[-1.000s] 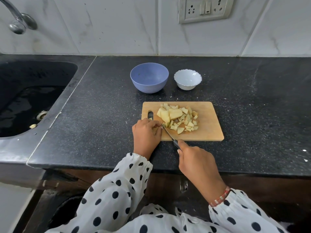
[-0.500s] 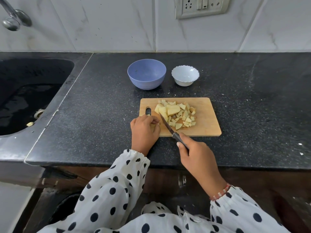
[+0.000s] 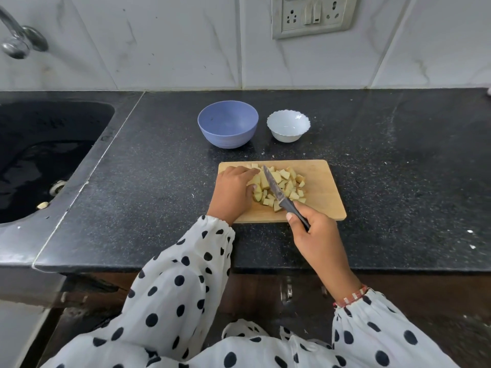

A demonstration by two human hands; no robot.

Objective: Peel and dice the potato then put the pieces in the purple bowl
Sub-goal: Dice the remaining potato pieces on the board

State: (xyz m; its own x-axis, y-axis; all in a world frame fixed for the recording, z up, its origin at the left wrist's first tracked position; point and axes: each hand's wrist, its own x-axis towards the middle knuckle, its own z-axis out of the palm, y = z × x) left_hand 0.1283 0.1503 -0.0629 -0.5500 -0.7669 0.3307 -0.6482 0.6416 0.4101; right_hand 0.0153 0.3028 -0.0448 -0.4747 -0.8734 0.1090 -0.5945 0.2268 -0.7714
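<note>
you had moved your left hand (image 3: pixel 233 192) off the near left corner of the pale wooden cutting board (image 3: pixel 322 193) and up against the heap of diced yellow potato pieces (image 3: pixel 285 185), fingers curled round its left side. your right hand (image 3: pixel 316 235), clamped on the small black-handled knife (image 3: pixel 281 196), had swung the blade over the heap. looked like gathering or a last chop; peeling done. the empty round purple bowl (image 3: pixel 228 123) sat behind the board on the black speckled stone counter (image 3: pixel 398 168), small white scalloped bowl (image 3: pixel 288 125) beside it. dark sink (image 3: pixel 53 155) to the left, white marble tiles behind, grey socket plate (image 3: pixel 313 15), metal tap (image 3: pixel 20 39).
</note>
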